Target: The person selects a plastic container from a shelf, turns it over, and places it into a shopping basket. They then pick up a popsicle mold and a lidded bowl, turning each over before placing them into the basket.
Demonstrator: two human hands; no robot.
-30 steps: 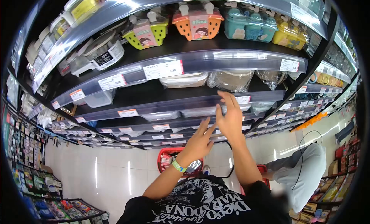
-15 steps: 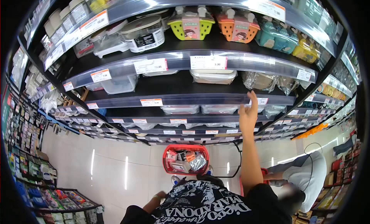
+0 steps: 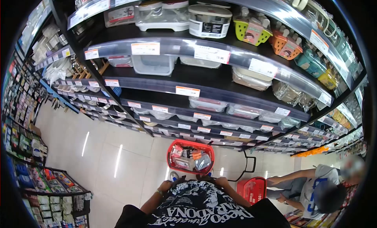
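My left hand (image 3: 165, 185) is low at the left side of my waist, its fingers curled at the edge of something dark. On the other side, my right hand (image 3: 222, 182) is closed in a similar way beside dark material at my waist. What either hand holds is too small to make out. Between and just beyond them, a red basket (image 3: 171, 165) stands on the floor with several packaged items inside. Further up are shelves with a clear lidded container (image 3: 210, 21), a green perforated basket (image 3: 251, 31) and an orange one (image 3: 286, 45).
A second red basket (image 3: 252, 190) with a black handle frame (image 3: 251, 164) is to my right. Beside it is another person (image 3: 316, 188) in a light top. Display racks (image 3: 59, 196) stand at the lower left, and tall shelving spans the front.
My right hand has come down from the shelf front to my waist. The view has turned left, so the shelf goods appear further right. The other person's arms and posture have shifted.
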